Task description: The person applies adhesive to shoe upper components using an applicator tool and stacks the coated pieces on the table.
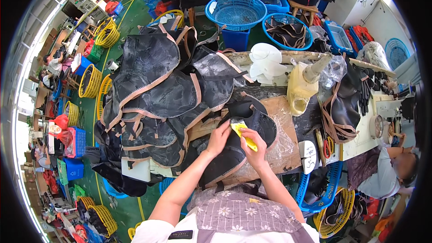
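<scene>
My right hand (253, 146) is closed around a yellow-handled brush (237, 128), its dark head pressed to a black shoe-upper-like piece (263, 128) with a pinkish zigzag edge. My left hand (218, 137) lies on the same piece beside the brush head, fingers stretched out and resting on the surface. Under the piece is a brown board (283, 126) covered partly with clear film. To the left, a heap of similar black pieces (155, 87) with pinkish edges overlaps, their faces streaked whitish. What the fingertips of my left hand touch is partly hidden.
A cream plastic bottle (300, 90) with a thick nozzle stands beyond the board. White cut shapes (265, 60) lie at the bench's far side. More black pieces (342, 103) and orange-handled scissors (329, 146) are on the right. A blue basket (321, 189) stands below; a person sits at right.
</scene>
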`<action>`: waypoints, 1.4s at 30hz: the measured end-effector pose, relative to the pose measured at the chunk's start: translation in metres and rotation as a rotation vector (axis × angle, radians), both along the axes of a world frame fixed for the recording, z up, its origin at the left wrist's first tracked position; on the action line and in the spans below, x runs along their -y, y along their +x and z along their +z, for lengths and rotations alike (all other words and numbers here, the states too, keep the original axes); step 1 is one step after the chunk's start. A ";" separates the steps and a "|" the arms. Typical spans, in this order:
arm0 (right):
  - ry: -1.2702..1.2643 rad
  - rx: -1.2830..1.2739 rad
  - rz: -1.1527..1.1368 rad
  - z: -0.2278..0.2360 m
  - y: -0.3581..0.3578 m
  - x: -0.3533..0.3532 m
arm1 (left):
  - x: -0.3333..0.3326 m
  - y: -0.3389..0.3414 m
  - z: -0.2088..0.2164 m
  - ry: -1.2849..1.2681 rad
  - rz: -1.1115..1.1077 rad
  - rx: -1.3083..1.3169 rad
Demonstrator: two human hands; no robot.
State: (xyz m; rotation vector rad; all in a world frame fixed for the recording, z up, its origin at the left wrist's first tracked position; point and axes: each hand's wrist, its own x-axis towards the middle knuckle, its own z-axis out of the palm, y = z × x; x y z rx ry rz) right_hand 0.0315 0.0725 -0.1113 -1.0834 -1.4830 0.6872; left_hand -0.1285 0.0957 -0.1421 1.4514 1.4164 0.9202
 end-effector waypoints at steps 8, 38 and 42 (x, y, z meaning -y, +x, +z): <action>-0.065 0.150 0.213 -0.013 0.004 0.025 | -0.031 -0.036 -0.028 -0.285 -0.136 0.269; -0.136 0.465 -0.406 -0.020 0.186 -0.098 | 0.135 -0.062 -0.005 -0.008 0.080 -0.516; -0.283 0.478 -0.458 -0.036 0.193 -0.115 | 0.125 -0.062 -0.004 -0.035 0.066 -0.575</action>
